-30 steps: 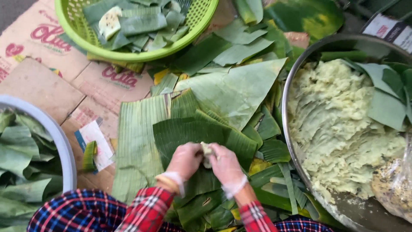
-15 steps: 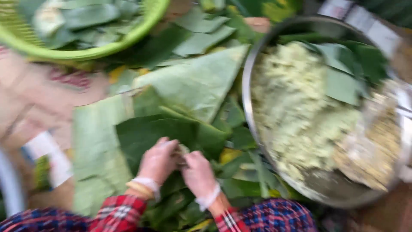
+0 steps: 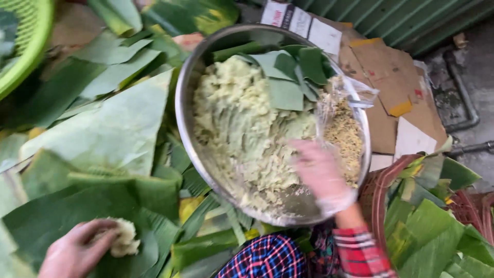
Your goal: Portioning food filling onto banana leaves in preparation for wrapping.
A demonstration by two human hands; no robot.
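Observation:
My left hand (image 3: 77,249) is at the bottom left, fingers curled on a pale lump of dough (image 3: 123,239) that rests on a dark green banana leaf (image 3: 46,216). My right hand (image 3: 321,175), in a thin clear glove and blurred by motion, is over the near right part of a large metal bowl (image 3: 180,108). I see nothing in it. The bowl holds a mass of pale green dough (image 3: 236,118), cut leaf pieces (image 3: 288,77) and a clear plastic bag of yellowish crumbly filling (image 3: 342,128).
Banana leaves (image 3: 118,128) overlap left of the bowl. A green plastic basket (image 3: 20,46) sits at the top left. Flattened cardboard (image 3: 391,87) lies behind the bowl. At the right stands a woven basket (image 3: 381,195) with folded leaves.
My hands have parted. The right one left the leaf and went right into the bowl, while the left stayed with the dough lump. The view has swung right.

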